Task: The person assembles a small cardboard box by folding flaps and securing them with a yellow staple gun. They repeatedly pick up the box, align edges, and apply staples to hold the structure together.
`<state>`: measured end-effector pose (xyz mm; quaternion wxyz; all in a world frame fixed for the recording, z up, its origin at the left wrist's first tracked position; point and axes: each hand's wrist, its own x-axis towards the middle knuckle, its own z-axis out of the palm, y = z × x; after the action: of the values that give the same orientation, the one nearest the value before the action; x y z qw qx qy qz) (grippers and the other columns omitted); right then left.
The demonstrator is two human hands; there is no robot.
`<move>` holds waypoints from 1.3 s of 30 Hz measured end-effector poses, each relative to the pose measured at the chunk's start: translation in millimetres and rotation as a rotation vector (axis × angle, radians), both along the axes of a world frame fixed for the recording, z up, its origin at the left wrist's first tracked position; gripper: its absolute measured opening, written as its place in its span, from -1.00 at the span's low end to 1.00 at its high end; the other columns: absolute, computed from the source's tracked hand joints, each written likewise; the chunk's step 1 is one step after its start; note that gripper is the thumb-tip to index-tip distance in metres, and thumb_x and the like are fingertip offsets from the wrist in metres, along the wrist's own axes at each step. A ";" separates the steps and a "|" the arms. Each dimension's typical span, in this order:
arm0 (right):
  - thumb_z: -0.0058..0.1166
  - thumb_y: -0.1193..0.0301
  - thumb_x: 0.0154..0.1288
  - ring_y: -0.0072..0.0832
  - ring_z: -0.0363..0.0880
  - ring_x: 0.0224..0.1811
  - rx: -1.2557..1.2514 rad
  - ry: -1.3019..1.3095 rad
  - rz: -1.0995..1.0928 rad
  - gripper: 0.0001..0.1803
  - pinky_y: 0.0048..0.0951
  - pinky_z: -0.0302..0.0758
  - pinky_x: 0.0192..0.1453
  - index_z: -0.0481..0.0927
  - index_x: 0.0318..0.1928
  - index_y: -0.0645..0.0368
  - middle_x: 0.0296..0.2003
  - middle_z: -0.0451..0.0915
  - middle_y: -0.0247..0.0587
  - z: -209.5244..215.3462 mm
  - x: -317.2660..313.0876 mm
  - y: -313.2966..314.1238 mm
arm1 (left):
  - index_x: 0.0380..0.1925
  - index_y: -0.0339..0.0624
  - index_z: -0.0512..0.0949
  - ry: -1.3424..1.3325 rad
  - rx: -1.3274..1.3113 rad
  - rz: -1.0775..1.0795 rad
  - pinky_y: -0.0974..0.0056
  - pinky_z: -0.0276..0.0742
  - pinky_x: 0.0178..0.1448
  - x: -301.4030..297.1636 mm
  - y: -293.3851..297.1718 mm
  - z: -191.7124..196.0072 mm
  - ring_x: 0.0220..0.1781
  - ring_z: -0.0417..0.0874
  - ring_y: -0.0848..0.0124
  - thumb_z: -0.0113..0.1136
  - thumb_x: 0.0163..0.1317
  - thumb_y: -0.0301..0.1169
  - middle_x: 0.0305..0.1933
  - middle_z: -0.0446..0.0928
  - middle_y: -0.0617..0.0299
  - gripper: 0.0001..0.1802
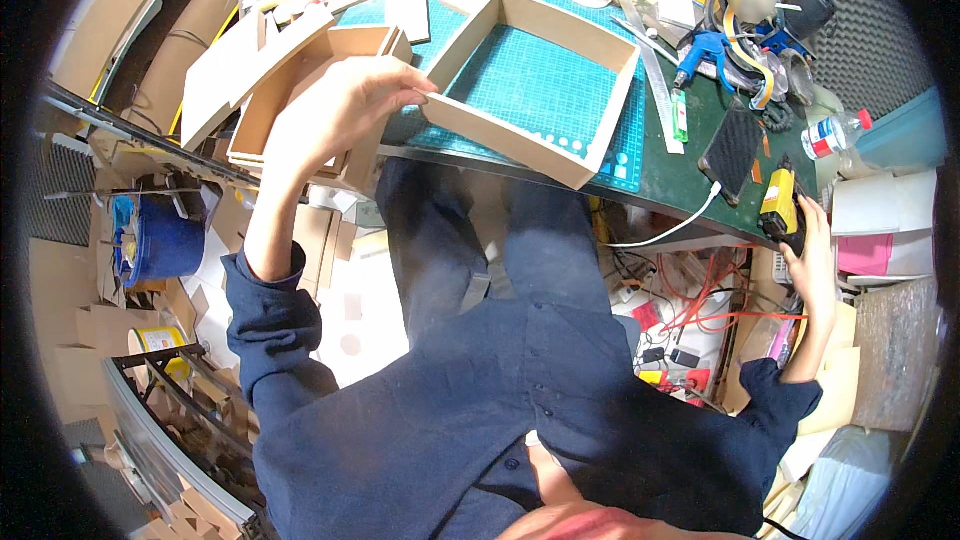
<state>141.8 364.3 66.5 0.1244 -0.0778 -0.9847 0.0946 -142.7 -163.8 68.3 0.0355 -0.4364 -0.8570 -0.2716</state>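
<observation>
My left hand pinches the near-left corner of an open rectangular frame of tan board between thumb and fingers. The frame has four thin walls and stands on a teal cutting mat, which shows through its middle. At the far right of the table, my right hand has its fingers curled around a yellow-and-black tool; its exact kind is unclear. Beside my left hand, partly hidden behind it, is a tan board box.
A metal ruler, a dark phone with a white cable, a blue glue gun and a red-capped bottle lie on the right. Loose boards crowd the back. A blue bin stands at the left.
</observation>
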 end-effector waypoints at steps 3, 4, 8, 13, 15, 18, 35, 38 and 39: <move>0.11 0.50 0.37 -0.25 0.48 0.27 -0.384 0.053 0.009 -0.40 -0.24 0.40 0.39 0.32 0.40 0.20 0.23 0.45 -0.04 5.1 -15.4 -77.7 | -0.12 -0.06 0.72 0.025 0.031 0.013 0.29 0.59 0.04 3.7 6.4 7.2 -0.06 0.68 0.40 0.32 0.26 -0.43 -0.14 0.69 0.27 -0.81; 0.03 0.41 0.49 -0.29 0.51 0.24 -0.821 -0.004 -0.015 -0.45 -0.25 0.45 0.35 0.29 0.42 0.19 0.23 0.45 -0.04 4.7 -29.2 -114.9 | -0.11 -0.07 0.72 0.034 0.050 -0.003 0.28 0.57 0.06 8.1 7.6 13.4 -0.04 0.66 0.39 0.31 0.26 -0.44 -0.13 0.69 0.26 -0.80; -0.19 0.27 0.63 -0.34 0.52 0.22 -1.401 -0.007 0.270 -0.44 -0.30 0.55 0.28 0.12 0.47 0.28 0.24 0.43 -0.04 -39.2 -73.5 -196.4 | -0.08 -0.06 0.72 0.085 0.122 -0.079 0.24 0.52 0.13 21.7 21.5 39.9 0.03 0.62 0.34 0.30 0.27 -0.45 -0.07 0.64 0.25 -0.78; -0.17 0.09 0.61 -0.16 0.42 0.38 -1.585 -0.042 0.350 -0.40 -0.05 0.32 0.49 0.23 0.41 0.26 0.36 0.36 0.03 -65.2 -99.4 -227.0 | -0.12 -0.04 0.69 0.326 0.119 -0.204 0.25 0.57 0.02 42.1 46.7 81.8 -0.03 0.64 0.29 0.26 0.30 -0.44 -0.10 0.58 0.24 -0.83; -0.14 0.11 0.59 -0.11 0.35 0.42 -1.805 0.015 0.497 -0.41 0.00 0.23 0.54 0.25 0.39 0.29 0.36 0.36 0.08 -67.3 -102.9 -246.9 | -0.14 -0.09 0.67 0.383 0.122 -0.258 0.24 0.56 -0.01 49.4 59.8 101.2 -0.05 0.65 0.27 0.23 0.32 -0.45 -0.12 0.57 0.23 -0.86; -0.18 0.17 0.57 -0.07 0.29 0.46 -2.353 -0.239 0.515 -0.42 -0.02 0.13 0.60 0.26 0.39 0.33 0.36 0.35 0.14 -60.9 -130.8 -314.7 | -0.19 -0.17 0.67 0.439 -0.046 -0.211 0.24 0.56 -0.02 88.0 57.8 134.1 -0.04 0.62 0.25 0.25 0.16 -0.52 -0.13 0.54 0.19 -0.80; 0.16 0.55 0.41 -0.37 0.58 0.17 -1.532 -0.052 0.288 -0.59 -0.34 0.55 0.25 0.43 0.21 0.36 0.10 0.59 -0.06 -131.2 -67.2 -278.5 | -0.11 0.03 0.72 0.809 -0.446 -0.619 -0.10 -0.25 0.73 98.3 130.4 -17.0 0.54 0.28 0.31 0.35 -0.09 -0.41 0.29 0.49 0.24 -0.57; 0.23 0.67 0.30 -0.46 0.61 0.08 -1.447 0.261 0.191 -0.53 -0.42 0.56 0.19 0.36 0.16 0.24 0.01 0.60 -0.13 -120.1 -60.4 -261.1 | 0.20 0.11 0.56 0.509 -0.092 -0.414 -0.10 -0.05 0.67 92.5 103.6 -28.7 0.48 0.38 0.30 0.37 0.10 -0.38 0.31 0.48 0.27 -0.42; 0.26 0.66 0.27 -0.44 0.63 0.07 -1.378 0.288 0.175 -0.49 -0.40 0.56 0.19 0.35 0.17 0.24 0.01 0.60 -0.10 -114.5 -60.5 -257.0 | 0.24 0.12 0.53 0.432 -0.021 -0.332 -0.09 0.03 0.63 90.6 98.3 -28.8 0.42 0.45 0.31 0.42 0.14 -0.32 0.28 0.50 0.27 -0.39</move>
<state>81.3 107.2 -47.9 0.1676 -0.0460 -0.6770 0.7151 -52.1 -65.5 39.5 0.1680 -0.6192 -0.7490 -0.1655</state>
